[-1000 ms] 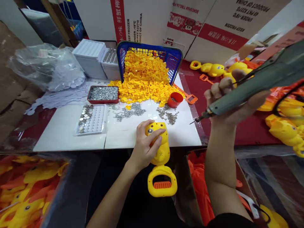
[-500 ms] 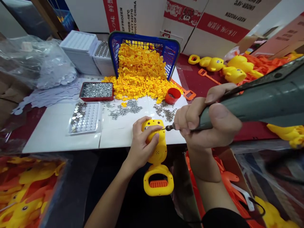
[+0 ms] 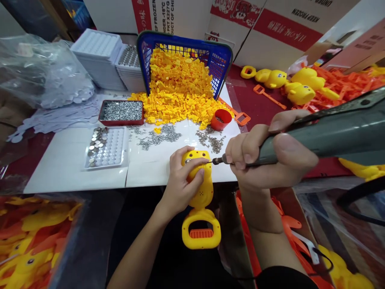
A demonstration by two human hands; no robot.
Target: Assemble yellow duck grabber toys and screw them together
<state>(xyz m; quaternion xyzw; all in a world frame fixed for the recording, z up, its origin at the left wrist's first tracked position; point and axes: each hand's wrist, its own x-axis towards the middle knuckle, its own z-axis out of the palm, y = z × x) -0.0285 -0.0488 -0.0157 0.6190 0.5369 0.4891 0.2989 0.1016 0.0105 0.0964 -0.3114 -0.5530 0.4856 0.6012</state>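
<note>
My left hand (image 3: 180, 182) is wrapped round a yellow duck-shaped toy (image 3: 201, 200) with a ring handle, held at the near edge of the white table top (image 3: 72, 168). My right hand (image 3: 264, 156) grips a grey-green electric screwdriver (image 3: 325, 134); its bit touches the toy's upper right side beside my left fingertips. Loose small screws (image 3: 210, 141) lie scattered on the table just beyond the toy.
A blue basket (image 3: 221, 62) spills small yellow plastic parts (image 3: 180, 100). A red tray of screws (image 3: 122, 112), a white tray of button cells (image 3: 105, 146) and a red cup (image 3: 220, 119) stand nearby. More yellow toys (image 3: 288, 86) lie at right; cardboard boxes (image 3: 270, 28) stand behind.
My right hand swung the screwdriver from the raised right down to the toy and its bit now touches the toy. My left hand kept hold of the toy.
</note>
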